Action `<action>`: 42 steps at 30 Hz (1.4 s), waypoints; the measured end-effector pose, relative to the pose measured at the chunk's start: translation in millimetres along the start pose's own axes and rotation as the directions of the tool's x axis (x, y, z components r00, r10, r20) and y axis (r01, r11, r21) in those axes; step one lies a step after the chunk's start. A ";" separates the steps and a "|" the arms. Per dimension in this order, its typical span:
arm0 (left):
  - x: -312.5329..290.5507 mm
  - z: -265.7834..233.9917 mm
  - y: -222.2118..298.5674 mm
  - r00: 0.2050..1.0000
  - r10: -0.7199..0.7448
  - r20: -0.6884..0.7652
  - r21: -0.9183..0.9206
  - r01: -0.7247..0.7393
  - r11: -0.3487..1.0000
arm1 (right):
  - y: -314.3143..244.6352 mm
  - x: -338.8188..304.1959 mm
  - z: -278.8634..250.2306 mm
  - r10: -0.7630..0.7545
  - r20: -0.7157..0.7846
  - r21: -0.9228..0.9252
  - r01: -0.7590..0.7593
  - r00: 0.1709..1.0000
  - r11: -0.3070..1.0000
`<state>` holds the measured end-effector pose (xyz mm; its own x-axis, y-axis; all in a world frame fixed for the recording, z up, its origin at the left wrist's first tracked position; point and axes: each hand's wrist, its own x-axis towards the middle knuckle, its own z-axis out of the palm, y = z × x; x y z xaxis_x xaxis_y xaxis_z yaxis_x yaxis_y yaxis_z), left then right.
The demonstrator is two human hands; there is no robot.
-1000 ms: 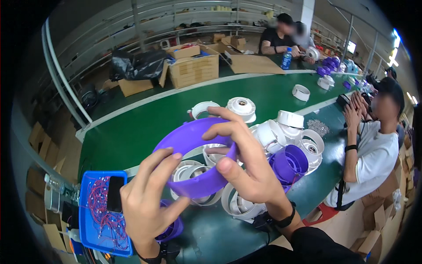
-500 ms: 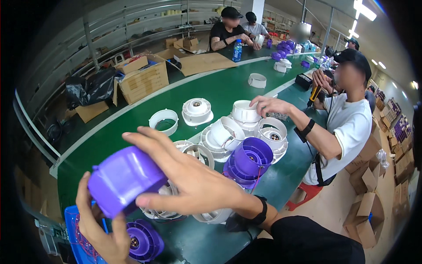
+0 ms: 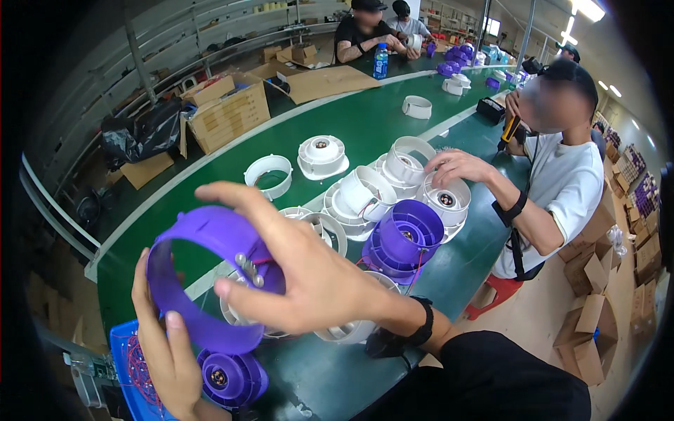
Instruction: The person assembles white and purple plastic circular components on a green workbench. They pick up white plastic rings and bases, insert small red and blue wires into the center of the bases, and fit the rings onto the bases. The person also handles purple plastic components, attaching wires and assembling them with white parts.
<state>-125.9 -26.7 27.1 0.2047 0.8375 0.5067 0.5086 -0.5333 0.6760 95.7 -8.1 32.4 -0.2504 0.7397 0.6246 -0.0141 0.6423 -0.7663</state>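
Observation:
A hollow purple plastic ring housing is held tilted over the near left of the bench, its open middle facing me. My left hand grips its left and lower rim, fingers behind and thumb in front. My right hand holds its right side, the thumb near small silver metal parts with a red wire at the wall. Just below the ring sits a round purple fan base. To the right of my right hand, a purple cylinder stands on a wider purple base, wires hanging from it.
Several white housings crowd the bench ahead, and a loose white ring lies on the green belt. A blue tray holds red wires at the near left. A co-worker's hand touches white housings at the right; cardboard boxes stand beyond.
The purple ring housing has turned between my hands, from its outer wall facing me to its open middle and inner metal parts. The co-worker's hand has shifted over the white housings.

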 end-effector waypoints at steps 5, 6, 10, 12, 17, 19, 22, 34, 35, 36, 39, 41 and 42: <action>5.2 8.1 -4.3 0.952 0.256 0.169 0.231 -0.290 0.929 | 5.9 0.8 -3.5 -0.007 -0.073 -0.133 -0.003 0.997 0.991; 7.5 12.3 -3.9 0.948 0.281 0.149 0.217 -0.309 0.926 | 3.3 1.2 -1.5 0.021 -0.059 -0.130 -0.028 0.998 0.991; 12.6 14.2 -7.5 0.940 0.338 0.047 0.222 -0.339 0.914 | -0.1 1.5 0.9 0.007 -0.025 -0.153 -0.010 1.000 0.988; 13.4 9.9 -8.2 0.931 0.363 0.041 0.235 -0.362 0.902 | 4.9 2.3 0.0 -0.027 0.032 -0.167 0.032 0.999 0.985; 15.1 8.3 -8.6 0.926 0.376 -0.026 0.077 -0.373 0.924 | 7.1 -1.1 3.4 0.114 -0.018 -0.041 -0.115 0.993 0.993; 11.7 2.0 -11.1 0.925 0.377 -0.048 0.016 -0.376 0.926 | 8.5 -3.0 6.5 0.096 -0.021 -0.008 -0.096 0.995 0.995; 12.1 -6.2 -19.3 0.931 0.361 -0.046 0.016 -0.361 0.933 | 7.5 -2.5 8.0 0.145 -0.001 0.003 -0.145 0.989 0.989; 14.5 -80.1 -231.3 0.885 -0.464 0.042 0.078 0.460 0.884 | -4.2 -1.0 7.2 0.190 0.269 -0.311 -0.102 0.944 0.945; 15.3 -76.9 -241.2 0.884 -0.463 0.062 0.063 0.459 0.886 | -3.7 -2.4 9.0 0.170 0.253 -0.302 -0.089 0.952 0.949; 18.6 -68.0 -245.8 0.884 -0.459 0.086 0.040 0.457 0.888 | -1.4 -3.2 8.9 0.134 0.251 -0.292 -0.057 0.959 0.955; 12.3 -61.9 -287.7 0.953 -0.288 -0.098 0.253 0.304 0.918 | 0.9 -6.2 10.2 0.052 0.253 -0.271 0.019 0.966 0.962; 9.4 -62.9 -298.1 0.935 -0.261 -0.240 0.394 0.339 0.854 | -2.5 -6.7 11.2 0.057 0.239 -0.302 0.019 0.969 0.953; 10.5 -66.5 -297.6 0.909 -0.281 -0.309 0.376 0.388 0.841 | -5.0 -6.4 11.4 0.061 0.229 -0.325 0.017 0.971 0.946</action>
<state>-330.7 132.9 -133.2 -0.2155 0.8741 0.4354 0.8220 -0.0783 0.5641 86.3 -18.3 30.5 -0.4660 0.7118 0.5256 0.2967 0.6853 -0.6651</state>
